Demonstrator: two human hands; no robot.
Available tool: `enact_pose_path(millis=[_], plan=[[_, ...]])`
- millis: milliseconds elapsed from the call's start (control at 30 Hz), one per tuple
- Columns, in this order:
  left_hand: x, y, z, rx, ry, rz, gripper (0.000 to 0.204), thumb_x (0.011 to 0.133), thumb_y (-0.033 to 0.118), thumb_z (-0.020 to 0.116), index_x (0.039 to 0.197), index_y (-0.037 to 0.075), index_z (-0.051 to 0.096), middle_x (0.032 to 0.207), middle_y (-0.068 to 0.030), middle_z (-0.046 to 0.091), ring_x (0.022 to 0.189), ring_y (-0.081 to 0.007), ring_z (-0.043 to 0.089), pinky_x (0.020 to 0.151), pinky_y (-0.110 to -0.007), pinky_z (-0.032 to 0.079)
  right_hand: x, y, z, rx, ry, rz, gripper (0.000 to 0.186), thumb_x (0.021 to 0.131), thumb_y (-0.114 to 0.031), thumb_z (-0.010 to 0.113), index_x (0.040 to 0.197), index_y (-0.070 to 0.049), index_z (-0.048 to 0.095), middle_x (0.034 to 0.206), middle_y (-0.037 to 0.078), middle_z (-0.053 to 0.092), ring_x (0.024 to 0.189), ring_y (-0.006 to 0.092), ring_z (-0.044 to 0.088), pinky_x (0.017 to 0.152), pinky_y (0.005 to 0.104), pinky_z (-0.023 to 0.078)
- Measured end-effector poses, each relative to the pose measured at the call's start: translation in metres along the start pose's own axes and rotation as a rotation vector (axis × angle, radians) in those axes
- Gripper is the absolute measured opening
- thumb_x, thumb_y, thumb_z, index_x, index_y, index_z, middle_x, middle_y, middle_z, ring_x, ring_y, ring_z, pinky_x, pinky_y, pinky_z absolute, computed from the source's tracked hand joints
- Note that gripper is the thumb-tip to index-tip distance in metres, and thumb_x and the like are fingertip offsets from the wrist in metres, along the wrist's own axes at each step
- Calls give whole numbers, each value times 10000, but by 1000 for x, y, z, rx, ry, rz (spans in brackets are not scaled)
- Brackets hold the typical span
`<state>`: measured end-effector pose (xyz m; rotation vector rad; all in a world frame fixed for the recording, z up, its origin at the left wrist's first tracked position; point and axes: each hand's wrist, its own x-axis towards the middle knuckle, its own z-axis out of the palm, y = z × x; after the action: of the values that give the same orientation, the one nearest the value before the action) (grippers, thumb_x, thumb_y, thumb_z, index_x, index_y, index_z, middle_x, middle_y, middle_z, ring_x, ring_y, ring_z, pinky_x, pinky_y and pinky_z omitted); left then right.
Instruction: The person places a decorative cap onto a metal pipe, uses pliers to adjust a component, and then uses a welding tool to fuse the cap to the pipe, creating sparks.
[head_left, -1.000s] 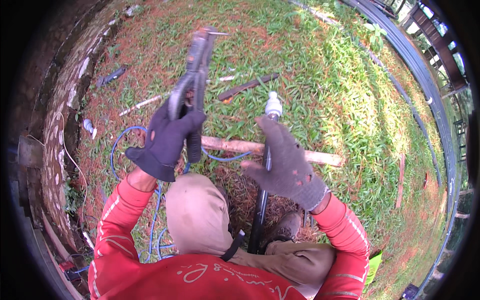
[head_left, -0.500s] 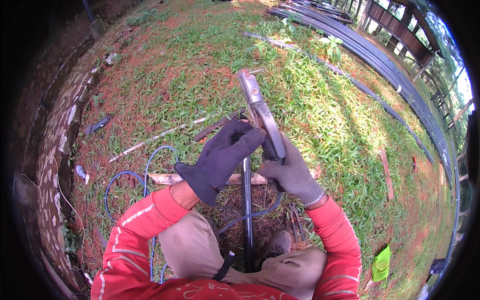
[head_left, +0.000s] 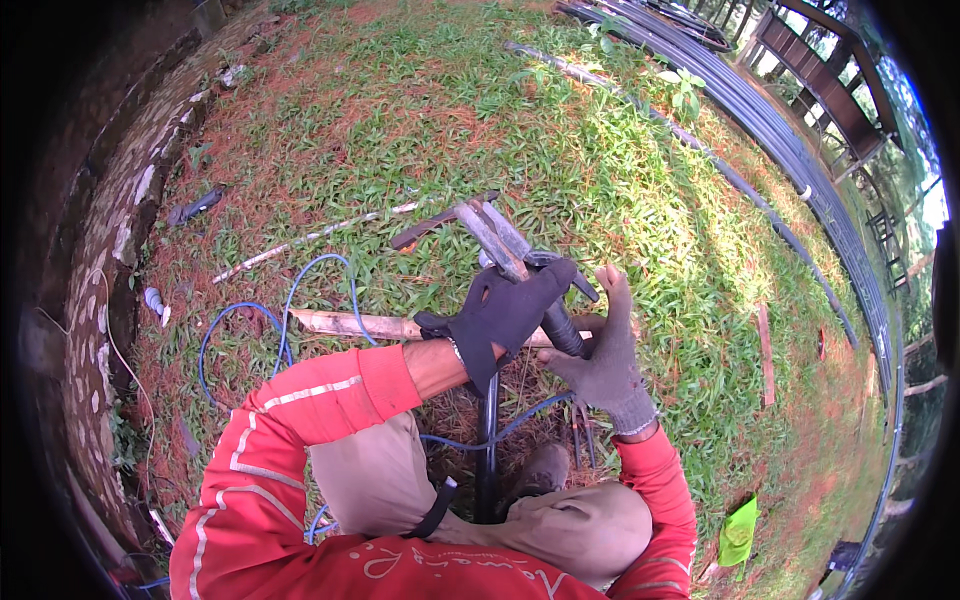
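A welding electrode holder (head_left: 563, 325) with worn metal jaws and a black ribbed handle is tilted in front of me, its jaws toward the upper left. My left hand (head_left: 510, 315), in a dark glove, is closed around it just below the jaws. My right hand (head_left: 608, 362), in a grey knit glove, is beside the lower handle with fingers and thumb spread apart; light contact cannot be ruled out. A black pipe (head_left: 488, 440) stands between my knees, its top hidden behind my left hand. A blue cable (head_left: 510, 428) runs past the pipe toward the right hand.
A pale wooden pole (head_left: 350, 323) lies across the grass behind the pipe. Pliers (head_left: 584, 435) lie near my shoe (head_left: 545, 468). Farther off are a thin white stick (head_left: 300, 243), a brown flat bar (head_left: 420, 235), long dark pipes (head_left: 745, 115) and a green cloth (head_left: 738, 530).
The electrode holder has come lower and tilted further left. My left hand has shifted from its side onto its body, and my right hand has loosened from the handle, fingers spreading.
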<state>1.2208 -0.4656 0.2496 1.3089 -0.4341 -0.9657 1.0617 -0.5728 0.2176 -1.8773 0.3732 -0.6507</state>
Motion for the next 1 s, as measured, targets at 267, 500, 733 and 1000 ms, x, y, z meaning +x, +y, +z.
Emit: enact_pose_path(millis=[267,500,733,1000], plan=[[-32,23,-2,-158,-469,146,486,1052,239,732,1453,5,589,1516,-145,609,1359,-182,597,1161,-398,483,7,15,-18,-295,200,-176,980,746,-34,857,1595,39,374,1339,218,562,1070,356,642,749,413,566],[-34,25,-32,-461,-501,281,894,1085,576,637,1743,161,196,1660,-171,443,1500,-285,512,1232,-495,450,4,19,-34,-423,283,-261,922,709,13,856,1533,25,442,1243,190,588,927,287,637,640,366,531],[-31,27,-35,-375,-546,322,1010,1017,707,641,1767,181,217,1696,-103,387,1595,-335,376,1283,-526,344,4,3,-30,-523,276,-353,793,718,10,825,1447,5,514,1093,163,571,874,310,592,677,416,495],[-37,43,-54,-199,-457,397,874,1094,604,592,1681,-13,397,1666,-155,473,1415,-284,542,1274,-460,388,1,-2,-32,-613,206,-243,676,714,56,780,1349,10,553,1127,176,620,942,336,610,818,411,509]])
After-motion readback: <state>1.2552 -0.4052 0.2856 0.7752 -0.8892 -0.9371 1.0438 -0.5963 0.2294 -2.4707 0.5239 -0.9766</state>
